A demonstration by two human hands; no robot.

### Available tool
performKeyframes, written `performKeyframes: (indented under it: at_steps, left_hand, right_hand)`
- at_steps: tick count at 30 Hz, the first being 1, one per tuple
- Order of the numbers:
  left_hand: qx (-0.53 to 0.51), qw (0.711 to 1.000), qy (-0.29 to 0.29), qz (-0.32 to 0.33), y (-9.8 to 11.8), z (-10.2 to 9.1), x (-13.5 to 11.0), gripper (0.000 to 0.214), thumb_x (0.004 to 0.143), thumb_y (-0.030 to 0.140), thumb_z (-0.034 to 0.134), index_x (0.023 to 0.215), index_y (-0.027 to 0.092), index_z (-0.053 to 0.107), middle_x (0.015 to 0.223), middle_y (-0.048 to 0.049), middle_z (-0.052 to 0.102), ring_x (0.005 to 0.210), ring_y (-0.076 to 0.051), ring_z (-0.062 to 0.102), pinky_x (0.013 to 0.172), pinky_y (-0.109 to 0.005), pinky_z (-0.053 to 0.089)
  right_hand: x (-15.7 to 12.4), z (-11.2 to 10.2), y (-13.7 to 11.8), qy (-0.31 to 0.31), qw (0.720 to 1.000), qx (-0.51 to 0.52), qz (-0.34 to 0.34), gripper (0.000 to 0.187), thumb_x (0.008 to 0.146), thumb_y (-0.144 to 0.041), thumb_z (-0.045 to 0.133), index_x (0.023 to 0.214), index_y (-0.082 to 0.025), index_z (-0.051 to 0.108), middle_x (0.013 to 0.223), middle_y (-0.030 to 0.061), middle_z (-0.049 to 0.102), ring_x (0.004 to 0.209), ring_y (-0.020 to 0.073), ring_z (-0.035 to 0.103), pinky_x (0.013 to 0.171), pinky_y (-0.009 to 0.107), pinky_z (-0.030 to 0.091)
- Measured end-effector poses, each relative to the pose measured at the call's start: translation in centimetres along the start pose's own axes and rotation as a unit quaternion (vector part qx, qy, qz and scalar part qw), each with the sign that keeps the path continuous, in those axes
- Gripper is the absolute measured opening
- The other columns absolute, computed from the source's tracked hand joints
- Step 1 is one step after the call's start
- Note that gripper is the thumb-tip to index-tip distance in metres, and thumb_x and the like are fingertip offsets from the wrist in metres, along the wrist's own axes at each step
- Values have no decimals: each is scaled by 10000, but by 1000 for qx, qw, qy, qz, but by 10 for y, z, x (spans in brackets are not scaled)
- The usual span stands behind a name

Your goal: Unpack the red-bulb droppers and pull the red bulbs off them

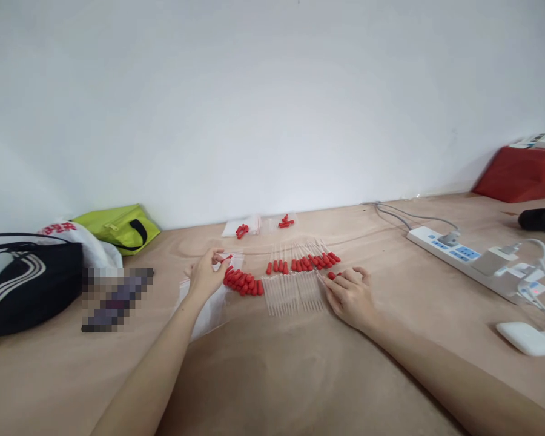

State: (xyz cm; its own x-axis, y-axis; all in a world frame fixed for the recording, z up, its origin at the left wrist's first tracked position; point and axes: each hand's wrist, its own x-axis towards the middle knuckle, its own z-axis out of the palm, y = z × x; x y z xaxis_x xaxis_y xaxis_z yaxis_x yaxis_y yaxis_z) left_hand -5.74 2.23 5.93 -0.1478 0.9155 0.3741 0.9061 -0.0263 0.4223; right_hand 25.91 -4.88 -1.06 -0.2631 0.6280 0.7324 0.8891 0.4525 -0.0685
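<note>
Fingers, left: thumb and forefinger (218, 259) pressed together on one red bulb (227, 258), the other fingers curled behind it.
Fingers, right: lying loosely apart (341, 281) at the right end of the tubes; a red piece sits at their tips, and I cannot tell whether they grip it or only touch it.
Left hand (205, 277): raised just off the table (272, 375), above a clear bag (208, 310), beside the heap.
Right hand (352, 295): palm down, resting on the table.
Bulbs (243, 283): a loose red heap just right of the left hand, touching the row of tubes.
Tubes (293, 293): bare clear ones laid side by side between the two hands.
Droppers (315, 261): tubes already wearing red bulbs, fanned out just behind the bare row.
Power strip (458, 254): well to the right, cables trailing.
Risk, tubes: round and thin, packed close — a nudge from the right hand could likely roll or scatter the row.
Risk, bulb: held only at the fingertips — a slack pinch would probably drop it into the heap.
Risk, bag: slippery film under the left wrist could slide and drag bulbs along.
</note>
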Motion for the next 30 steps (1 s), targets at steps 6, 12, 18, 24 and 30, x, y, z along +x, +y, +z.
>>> performKeyframes:
  at_steps: [6, 12, 18, 24, 30]
  left_hand:
    - [69, 993, -87, -27, 2, 7, -8, 202, 741, 335, 519, 896, 215, 570, 852, -29, 663, 856, -221, 569, 882, -477, 233]
    - [121, 992, -45, 2, 3, 7, -10, 219, 790, 340, 447, 861, 218, 614, 928, -70, 646, 930, -263, 530, 856, -478, 250]
    - [147, 984, 0, 103, 47, 25, -20, 212, 756, 361, 485, 748, 229, 651, 1001, -78, 595, 980, -279, 477, 830, -474, 284]
    - [174, 974, -139, 52, 82, 52, -8, 324, 720, 452, 481, 659, 190, 663, 913, -141, 614, 996, -341, 469, 788, -490, 324]
    - [183, 971, -156, 6, 85, 59, 3, 268, 697, 359, 501, 679, 138, 650, 919, -196, 612, 954, -376, 509, 752, -499, 340]
  right_hand:
    - [-1, 0, -1, -34, 999, 30, -4, 232, 812, -336, 464, 912, -211, 631, 739, 30, 636, 783, 164, 510, 895, 409, 173]
    - [1, -3, -1, -48, 997, 52, -27, 337, 763, -486, 501, 879, -202, 640, 729, 34, 625, 777, 171, 502, 906, 425, 163]
    - [3, -7, 0, -56, 996, 71, -18, 316, 779, -480, 492, 850, -217, 650, 729, 26, 616, 769, 162, 500, 907, 427, 164]
    - [1, -7, 7, -22, 997, 74, 22, 234, 831, -338, 452, 821, -228, 658, 740, 21, 632, 735, 142, 503, 905, 422, 155]
    - [4, -19, 27, -79, 990, 111, -19, 292, 765, -475, 514, 889, -250, 654, 804, 26, 627, 785, 163, 504, 880, 413, 188]
